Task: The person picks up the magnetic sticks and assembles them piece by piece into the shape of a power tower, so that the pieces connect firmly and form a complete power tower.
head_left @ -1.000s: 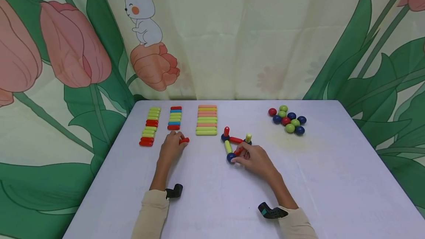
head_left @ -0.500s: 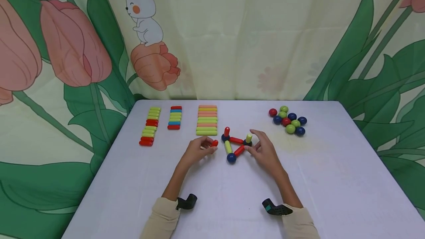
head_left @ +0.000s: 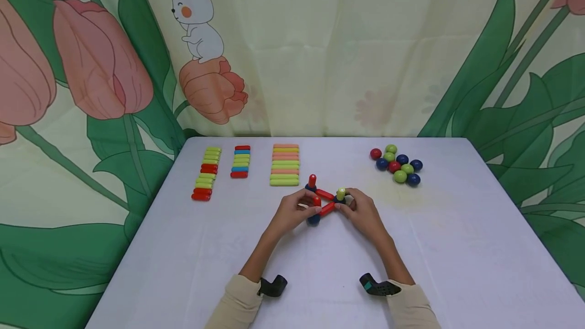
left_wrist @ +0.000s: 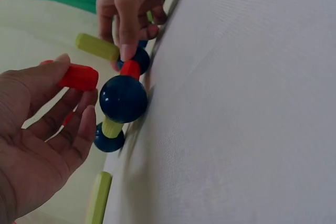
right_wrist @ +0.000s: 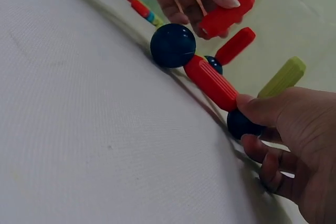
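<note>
My left hand pinches a short red rod between thumb and fingers. It holds the rod above the near dark blue ball, with a small gap showing in the wrist views. That ball is one corner of a flat triangle of balls joined by two red rods and one yellow-green rod. My right hand grips the triangle's right blue ball, its thumb at the end of a red rod. A yellow-green rod stands on this corner, and a red rod on the far one.
Rows of coloured rods lie at the left, one short row, another short row and a row of longer rods. Loose red, green and blue balls cluster at the back right. A printed curtain hangs behind the table.
My left hand has carried the red rod rightward from the rod rows to above the triangle's near ball. My right hand has shifted from the near ball to the right corner.
</note>
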`<state>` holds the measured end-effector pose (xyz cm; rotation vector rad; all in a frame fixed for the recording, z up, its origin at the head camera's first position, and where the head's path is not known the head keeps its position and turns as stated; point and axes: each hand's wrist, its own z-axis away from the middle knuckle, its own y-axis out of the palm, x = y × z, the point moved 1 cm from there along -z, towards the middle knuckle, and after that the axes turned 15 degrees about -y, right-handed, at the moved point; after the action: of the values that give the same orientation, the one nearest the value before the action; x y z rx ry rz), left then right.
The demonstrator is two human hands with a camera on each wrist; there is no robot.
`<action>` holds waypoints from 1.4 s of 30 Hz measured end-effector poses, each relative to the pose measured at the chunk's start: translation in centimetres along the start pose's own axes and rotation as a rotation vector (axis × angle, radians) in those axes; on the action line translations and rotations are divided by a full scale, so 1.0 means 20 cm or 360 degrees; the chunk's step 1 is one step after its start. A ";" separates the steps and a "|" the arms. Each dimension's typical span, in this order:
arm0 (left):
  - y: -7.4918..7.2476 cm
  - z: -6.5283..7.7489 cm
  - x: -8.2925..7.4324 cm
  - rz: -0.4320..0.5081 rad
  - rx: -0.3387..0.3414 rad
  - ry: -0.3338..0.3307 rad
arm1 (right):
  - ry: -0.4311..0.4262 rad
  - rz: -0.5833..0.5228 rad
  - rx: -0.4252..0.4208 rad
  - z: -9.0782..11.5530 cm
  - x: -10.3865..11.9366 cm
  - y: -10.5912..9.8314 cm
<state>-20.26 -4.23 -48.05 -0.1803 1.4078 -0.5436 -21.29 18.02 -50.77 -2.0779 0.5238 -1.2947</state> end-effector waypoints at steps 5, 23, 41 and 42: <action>0.01 0.00 0.01 -0.0074 -0.0038 0.0033 | -0.0012 -0.0015 -0.0014 0.00 0.00 -0.01; 0.01 0.01 0.05 -0.0329 -0.0060 -0.0009 | 0.0035 -0.0077 0.0017 0.01 -0.01 -0.02; 0.01 0.00 0.06 -0.0411 -0.0167 -0.0120 | 0.0123 -0.0192 0.0199 0.02 -0.03 -0.04; 0.01 0.00 0.06 -0.0412 -0.0170 -0.0126 | 0.0125 -0.0194 0.0209 0.02 -0.03 -0.05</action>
<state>-20.11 -4.65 -49.14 -0.4700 1.3451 -0.6672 -21.18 19.16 -50.64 -1.9829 0.3403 -1.4459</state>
